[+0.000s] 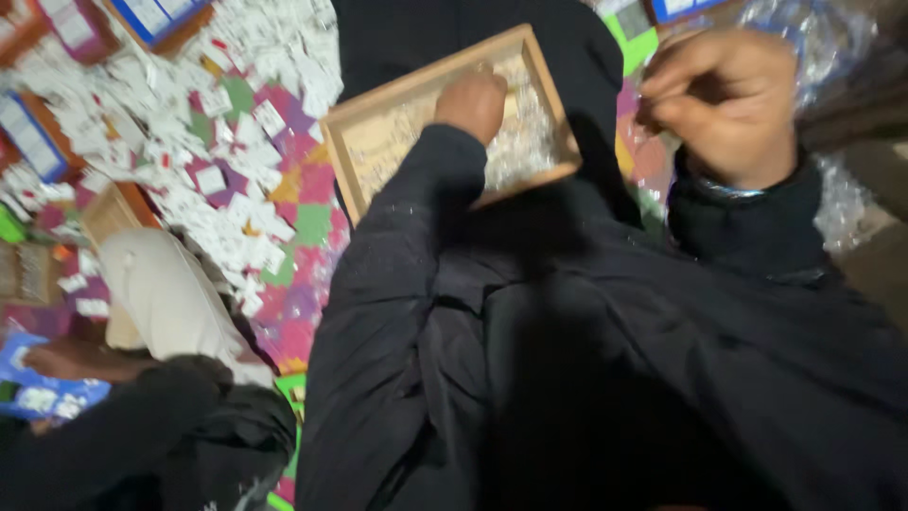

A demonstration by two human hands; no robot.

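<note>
A: Fingers [683,95] of the right hand [726,104] are curled shut, pinching clear plastic bag [813,38] film at upper right. Fingers of the left hand [470,102] are bent down into the wooden tray [539,71]; whether they grip anything cannot be told.

B: Order of items, largest first?

A: Black jacket [586,360] fills the lower frame. Next, the coloured floor mat [307,222], strewn with small white cards [227,142] to the left. Then the tray, resting on the person's lap, just beyond the left sleeve. Then the bag. Smallest: pale little pieces [525,137] heaped in the tray's right half.

B: Progress?

A: Judged partly done. Pieces cover the tray's right side thickly; its left half [378,142] shows a thinner scatter. Many cards lie loose on the mat.

B: Others present?

A: Another person's hand [71,360] and pale trouser leg [161,293] appear lower left, near more trays [28,142].
</note>
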